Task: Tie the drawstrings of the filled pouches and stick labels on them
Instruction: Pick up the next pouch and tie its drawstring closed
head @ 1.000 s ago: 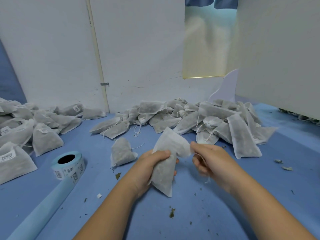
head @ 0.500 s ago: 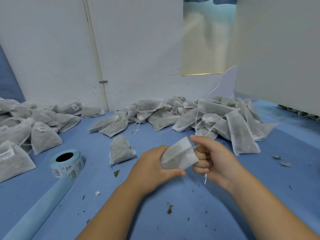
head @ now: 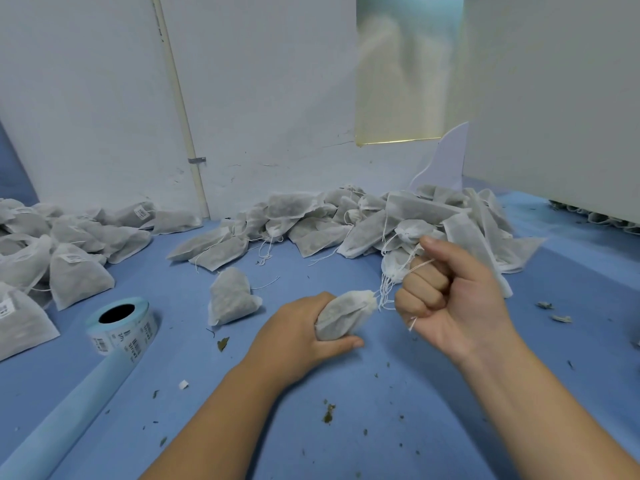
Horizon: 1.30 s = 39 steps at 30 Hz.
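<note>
My left hand (head: 294, 336) grips a filled white pouch (head: 341, 315) low over the blue table, its mouth cinched and pointing right. Thin white drawstrings (head: 384, 294) run from that mouth into my right hand (head: 446, 292), which is closed in a fist around them, to the right and slightly above the pouch. A roll of barcode labels (head: 121, 323) lies at the left, with its blue backing strip trailing toward the near left corner.
A heap of unlabelled pouches (head: 363, 223) lies at the back centre and right. Labelled pouches (head: 74, 271) are piled at the left. One single pouch (head: 230, 296) sits beyond my left hand. White wall panels close off the back; leaf crumbs dot the blue table (head: 346, 427).
The pouch's open mouth has been drawn tight. My right hand has moved right and up with the strings, and my left hand has turned the pouch down toward the table.
</note>
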Each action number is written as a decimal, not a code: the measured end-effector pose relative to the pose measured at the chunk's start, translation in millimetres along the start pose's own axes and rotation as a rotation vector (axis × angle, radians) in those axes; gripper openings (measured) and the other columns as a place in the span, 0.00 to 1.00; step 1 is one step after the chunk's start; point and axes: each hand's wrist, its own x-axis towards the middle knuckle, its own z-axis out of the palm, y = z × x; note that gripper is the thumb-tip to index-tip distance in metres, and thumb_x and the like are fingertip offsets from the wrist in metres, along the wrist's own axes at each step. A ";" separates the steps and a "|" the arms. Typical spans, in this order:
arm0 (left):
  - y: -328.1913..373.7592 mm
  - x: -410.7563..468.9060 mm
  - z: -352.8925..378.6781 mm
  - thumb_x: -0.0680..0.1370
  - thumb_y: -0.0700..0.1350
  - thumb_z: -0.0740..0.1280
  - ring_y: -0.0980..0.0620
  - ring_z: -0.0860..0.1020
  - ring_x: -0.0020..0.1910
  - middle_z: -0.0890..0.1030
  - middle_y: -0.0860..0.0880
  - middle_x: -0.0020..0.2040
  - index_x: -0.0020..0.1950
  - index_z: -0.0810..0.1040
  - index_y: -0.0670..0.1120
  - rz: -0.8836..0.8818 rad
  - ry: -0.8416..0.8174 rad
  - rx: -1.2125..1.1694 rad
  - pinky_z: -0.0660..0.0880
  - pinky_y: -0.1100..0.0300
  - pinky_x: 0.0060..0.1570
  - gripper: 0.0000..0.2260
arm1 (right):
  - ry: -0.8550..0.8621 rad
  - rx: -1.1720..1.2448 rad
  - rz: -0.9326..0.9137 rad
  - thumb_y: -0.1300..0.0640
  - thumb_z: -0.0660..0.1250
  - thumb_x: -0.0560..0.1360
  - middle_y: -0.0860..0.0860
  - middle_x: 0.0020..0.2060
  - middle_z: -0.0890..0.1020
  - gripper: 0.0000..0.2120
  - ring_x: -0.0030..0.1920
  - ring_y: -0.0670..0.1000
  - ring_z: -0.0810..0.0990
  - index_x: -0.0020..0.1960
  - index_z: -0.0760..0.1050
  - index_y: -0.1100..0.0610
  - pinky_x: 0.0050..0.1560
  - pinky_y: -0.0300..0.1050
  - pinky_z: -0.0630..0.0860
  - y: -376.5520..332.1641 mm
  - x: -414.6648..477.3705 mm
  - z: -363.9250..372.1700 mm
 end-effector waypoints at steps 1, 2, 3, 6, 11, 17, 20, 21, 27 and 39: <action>-0.1 -0.4 -0.3 0.68 0.66 0.72 0.64 0.74 0.43 0.77 0.63 0.39 0.44 0.70 0.65 0.004 0.011 -0.003 0.66 0.68 0.38 0.14 | -0.016 0.003 -0.003 0.57 0.69 0.62 0.47 0.24 0.48 0.19 0.22 0.48 0.46 0.22 0.60 0.51 0.21 0.38 0.49 0.6 -0.5 1.1; -0.6 -0.8 -0.9 0.69 0.66 0.71 0.64 0.74 0.43 0.77 0.64 0.40 0.44 0.69 0.66 0.005 0.018 -0.005 0.66 0.68 0.38 0.13 | -0.028 0.004 -0.006 0.57 0.69 0.61 0.47 0.24 0.48 0.18 0.22 0.48 0.47 0.22 0.60 0.51 0.21 0.39 0.49 1.4 -0.6 2.1; -1.0 -1.2 -1.3 0.70 0.66 0.71 0.64 0.74 0.44 0.77 0.64 0.40 0.44 0.69 0.67 0.004 0.016 -0.003 0.67 0.68 0.39 0.12 | -0.034 0.003 -0.007 0.57 0.69 0.61 0.47 0.24 0.48 0.18 0.22 0.48 0.46 0.22 0.61 0.51 0.22 0.39 0.49 2.4 -0.7 2.8; -3.0 -2.9 -2.4 0.71 0.66 0.70 0.62 0.74 0.49 0.78 0.61 0.47 0.53 0.72 0.66 -0.012 -0.023 0.064 0.72 0.61 0.48 0.14 | -0.014 -0.015 0.007 0.56 0.67 0.65 0.47 0.24 0.48 0.21 0.23 0.48 0.46 0.23 0.57 0.50 0.23 0.39 0.47 6.4 0.0 2.8; 8.8 -7.2 -15.5 0.63 0.76 0.66 0.57 0.61 0.72 0.59 0.59 0.73 0.80 0.51 0.56 -0.041 -0.134 0.148 0.62 0.60 0.69 0.52 | 0.011 -0.020 0.051 0.54 0.61 0.70 0.48 0.24 0.48 0.23 0.23 0.48 0.46 0.27 0.49 0.49 0.23 0.39 0.48 8.1 0.8 0.8; 85.0 -14.1 15.9 0.66 0.82 0.45 0.71 0.65 0.68 0.67 0.65 0.68 0.70 0.58 0.65 0.033 0.152 -0.611 0.61 0.72 0.67 0.37 | -0.040 -0.046 0.044 0.56 0.66 0.64 0.48 0.23 0.50 0.23 0.22 0.48 0.48 0.25 0.50 0.50 0.23 0.38 0.49 11.7 -2.1 4.0; 99.5 -20.1 36.5 0.67 0.81 0.45 0.71 0.63 0.70 0.67 0.65 0.69 0.76 0.56 0.61 0.025 0.086 -0.683 0.59 0.69 0.69 0.42 | -0.023 -0.099 0.013 0.58 0.62 0.65 0.48 0.23 0.49 0.20 0.23 0.47 0.49 0.24 0.53 0.49 0.28 0.41 0.47 12.2 -3.1 3.2; 98.0 -20.0 37.4 0.67 0.80 0.45 0.70 0.64 0.70 0.68 0.63 0.69 0.77 0.57 0.58 0.021 0.078 -0.665 0.60 0.69 0.68 0.44 | -0.022 -0.087 0.012 0.58 0.62 0.65 0.48 0.23 0.49 0.20 0.23 0.47 0.48 0.25 0.52 0.49 0.26 0.40 0.47 11.2 -3.1 3.2; 83.5 -6.0 13.0 0.79 0.56 0.59 0.58 0.72 0.32 0.77 0.55 0.33 0.44 0.79 0.54 -0.157 0.099 -0.722 0.68 0.65 0.35 0.12 | 0.040 -0.022 -0.007 0.58 0.63 0.65 0.47 0.24 0.49 0.21 0.23 0.48 0.47 0.26 0.51 0.49 0.21 0.38 0.50 1.3 -2.4 1.2; 54.7 -15.0 -52.2 0.73 0.41 0.67 0.46 0.83 0.38 0.80 0.46 0.31 0.33 0.81 0.47 -0.112 -0.313 -1.107 0.78 0.59 0.43 0.09 | -0.077 -0.252 0.030 0.59 0.60 0.67 0.50 0.27 0.52 0.12 0.24 0.47 0.49 0.25 0.68 0.57 0.26 0.38 0.49 12.1 -1.3 -0.3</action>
